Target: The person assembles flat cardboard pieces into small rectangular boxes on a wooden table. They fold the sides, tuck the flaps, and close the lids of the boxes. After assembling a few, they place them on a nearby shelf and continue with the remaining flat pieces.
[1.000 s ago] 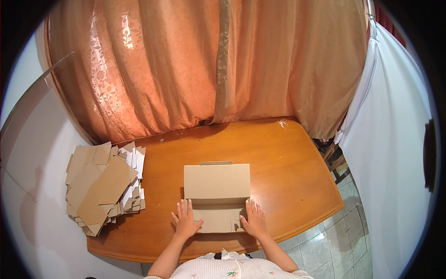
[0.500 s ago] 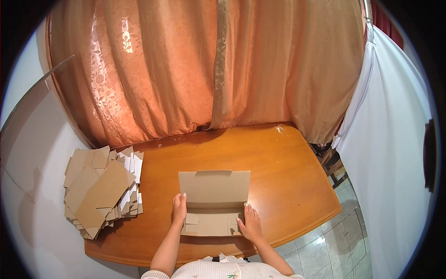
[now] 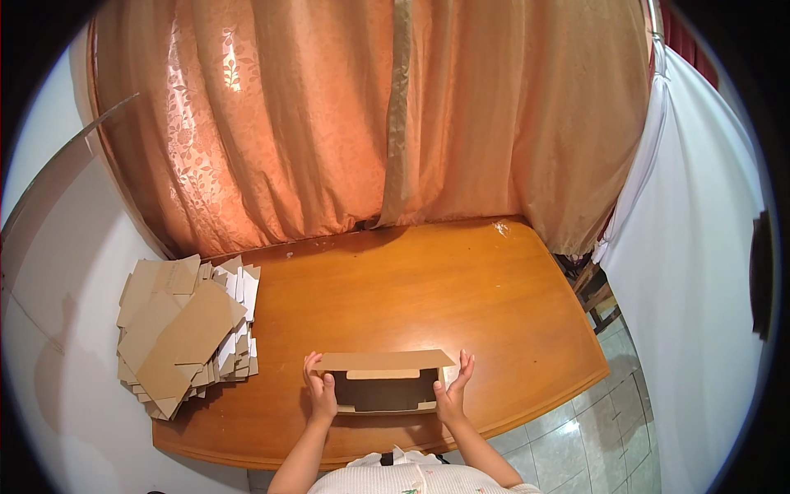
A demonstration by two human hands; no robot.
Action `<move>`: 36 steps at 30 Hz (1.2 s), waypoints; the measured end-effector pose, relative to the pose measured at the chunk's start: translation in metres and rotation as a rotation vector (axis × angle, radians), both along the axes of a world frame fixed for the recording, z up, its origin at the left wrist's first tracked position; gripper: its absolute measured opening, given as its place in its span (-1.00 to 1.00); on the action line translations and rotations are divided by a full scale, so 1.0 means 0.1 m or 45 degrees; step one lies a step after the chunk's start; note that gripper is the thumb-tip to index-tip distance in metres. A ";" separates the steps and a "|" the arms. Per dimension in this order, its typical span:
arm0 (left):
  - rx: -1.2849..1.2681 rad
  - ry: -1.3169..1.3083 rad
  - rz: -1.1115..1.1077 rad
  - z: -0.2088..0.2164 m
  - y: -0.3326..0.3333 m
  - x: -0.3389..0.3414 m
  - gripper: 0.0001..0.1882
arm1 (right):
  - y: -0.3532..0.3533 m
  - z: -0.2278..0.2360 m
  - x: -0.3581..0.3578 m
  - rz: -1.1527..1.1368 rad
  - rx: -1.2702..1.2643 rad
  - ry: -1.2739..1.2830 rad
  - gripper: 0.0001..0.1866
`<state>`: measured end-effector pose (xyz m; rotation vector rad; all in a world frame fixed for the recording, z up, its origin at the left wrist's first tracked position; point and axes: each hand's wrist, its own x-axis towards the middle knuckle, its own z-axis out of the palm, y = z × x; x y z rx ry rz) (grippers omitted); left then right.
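A small brown cardboard box (image 3: 384,362) sits at the near edge of the table, between my hands. Its lid is tilted partly down toward me, and the tuck flap points at the front opening, where the dark inside shows. At the left end, my left hand (image 3: 321,389) holds the box, thumb on the near side and fingers up by the lid's corner. Against the right end, my right hand (image 3: 453,390) presses with thumb and palm while its fingers stretch upward past the lid's corner.
On the table's left lies a messy stack of flat cardboard blanks (image 3: 185,329), some with white faces. The wooden table (image 3: 395,284) has a curved right edge above a tiled floor (image 3: 568,436). Orange curtains (image 3: 329,123) hang behind; a white cloth (image 3: 691,214) hangs at right.
The lid has swung from upright down toward me, over the opening. Both hands have shifted up along the box ends, with the right hand's fingers now pointing upward.
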<state>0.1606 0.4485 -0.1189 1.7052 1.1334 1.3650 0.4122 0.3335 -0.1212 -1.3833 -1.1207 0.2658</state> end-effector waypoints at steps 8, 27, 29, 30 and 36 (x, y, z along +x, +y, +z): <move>0.007 0.240 0.052 -0.15 -0.19 -0.03 -0.31 | -0.08 -0.20 0.03 0.102 -0.170 -0.016 0.13; 0.058 0.477 -0.017 -0.40 -0.27 -0.28 -0.22 | -0.29 -0.51 0.04 -0.054 -0.254 -0.520 0.00; 0.033 0.484 -0.018 -0.39 -0.30 -0.30 -0.23 | -0.31 -0.48 0.04 -0.060 -0.275 -0.512 -0.05; 0.017 0.489 -0.021 -0.39 -0.31 -0.30 -0.23 | -0.32 -0.48 0.04 -0.059 -0.285 -0.509 -0.08; -0.031 0.458 -0.009 -0.34 -0.30 -0.28 -0.28 | -0.29 -0.37 -0.03 -0.088 -0.310 -0.387 -0.19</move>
